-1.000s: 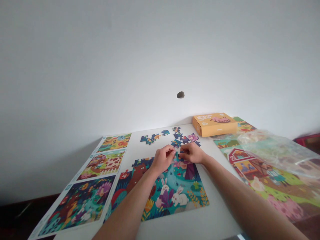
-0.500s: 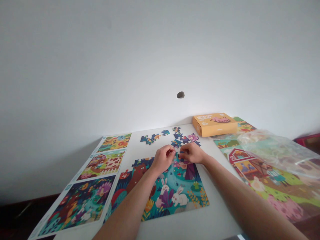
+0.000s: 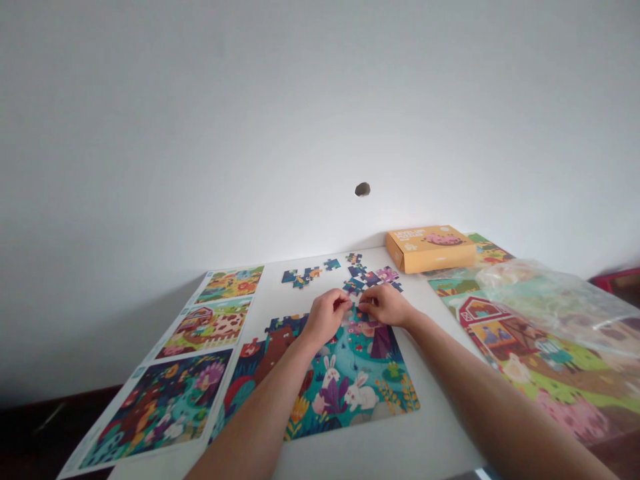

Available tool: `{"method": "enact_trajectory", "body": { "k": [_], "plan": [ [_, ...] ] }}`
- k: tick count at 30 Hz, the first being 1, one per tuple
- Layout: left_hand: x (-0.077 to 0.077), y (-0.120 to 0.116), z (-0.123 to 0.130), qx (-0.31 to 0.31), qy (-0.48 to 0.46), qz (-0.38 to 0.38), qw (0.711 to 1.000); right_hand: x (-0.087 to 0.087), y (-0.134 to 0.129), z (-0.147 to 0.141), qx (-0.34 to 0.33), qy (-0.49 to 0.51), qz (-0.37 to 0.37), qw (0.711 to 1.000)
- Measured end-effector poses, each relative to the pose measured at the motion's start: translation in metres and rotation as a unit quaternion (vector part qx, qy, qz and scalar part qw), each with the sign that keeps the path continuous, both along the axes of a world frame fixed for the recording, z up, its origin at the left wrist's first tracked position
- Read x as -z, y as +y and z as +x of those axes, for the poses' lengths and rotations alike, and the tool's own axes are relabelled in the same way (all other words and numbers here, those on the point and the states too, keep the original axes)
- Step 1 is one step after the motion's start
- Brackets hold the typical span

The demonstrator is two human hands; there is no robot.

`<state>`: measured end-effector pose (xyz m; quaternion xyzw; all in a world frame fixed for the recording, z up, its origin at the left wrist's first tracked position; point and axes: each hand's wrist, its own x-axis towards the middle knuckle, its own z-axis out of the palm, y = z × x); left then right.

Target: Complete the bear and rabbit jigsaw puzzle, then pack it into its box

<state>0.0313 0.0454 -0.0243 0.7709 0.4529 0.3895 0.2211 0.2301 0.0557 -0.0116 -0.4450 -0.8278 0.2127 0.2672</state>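
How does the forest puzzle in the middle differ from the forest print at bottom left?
Size: the forest puzzle is larger than the forest print.
Completeness: the puzzle's far edge is jagged and unfinished; the print is a whole picture.
Cover: the left forearm crosses the puzzle; the print lies uncovered.
Shared: both show a bear and white rabbits in dark blues and teals.

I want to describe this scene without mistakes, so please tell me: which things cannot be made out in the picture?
All in the head view:
- Whether the left hand or right hand pinches a piece: fingers hide it.
- Part of the forest puzzle: the left forearm covers it.
- Small print on the yellow box: too small, blurred.
- Details beneath the plastic wrap: its sheen clouds them.
- Dark object: bottom edge cuts it off.
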Motion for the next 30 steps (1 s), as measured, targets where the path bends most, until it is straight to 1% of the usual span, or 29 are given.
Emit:
{"method": "enact_trajectory", "body": {
  "k": [3, 7, 10, 13, 17, 20, 22, 23, 25, 28, 30],
  "plan": [
    [-0.003, -0.001, 0.000, -0.022, -0.036, 0.017, 0.999, 0.000, -0.001, -0.001, 0.005, 0.001, 0.007, 1.000],
    [-0.007, 0.001, -0.002, -0.102, -0.135, 0.039, 0.985, -0.002, -0.002, -0.001, 0.010, 0.001, 0.003, 1.000],
    [-0.006, 0.003, -0.004, -0.148, -0.180, 0.025, 0.972, -0.003, -0.003, -0.001, 0.006, 0.007, -0.008, 1.000],
    [-0.005, 0.005, -0.004, -0.156, -0.203, 0.010, 0.967, -0.004, -0.003, 0.000, -0.018, 0.028, -0.022, 0.999],
    [-0.007, 0.002, -0.004, -0.165, -0.222, 0.024, 0.961, -0.003, -0.004, 0.000, -0.051, 0.089, -0.034, 0.994],
    [-0.010, 0.000, -0.005, -0.173, -0.242, 0.030, 0.954, 0.000, -0.004, -0.002, -0.058, 0.133, -0.054, 0.988],
    [-0.012, 0.000, -0.005, -0.171, -0.247, 0.024, 0.954, 0.002, -0.004, -0.005, -0.052, 0.162, -0.079, 0.982],
    [-0.012, -0.001, -0.005, -0.159, -0.242, 0.018, 0.957, 0.003, -0.004, -0.006, -0.046, 0.175, -0.091, 0.979],
    [-0.013, -0.001, -0.004, -0.116, -0.205, 0.006, 0.972, 0.005, -0.003, -0.007, -0.035, 0.194, -0.103, 0.975],
    [-0.012, -0.003, -0.003, -0.055, -0.118, -0.004, 0.991, 0.007, -0.001, -0.008, -0.013, 0.207, -0.083, 0.975],
    [-0.013, -0.003, -0.002, -0.047, -0.090, -0.001, 0.995, 0.007, 0.000, -0.007, 0.007, 0.219, -0.061, 0.974]
  ]
}}
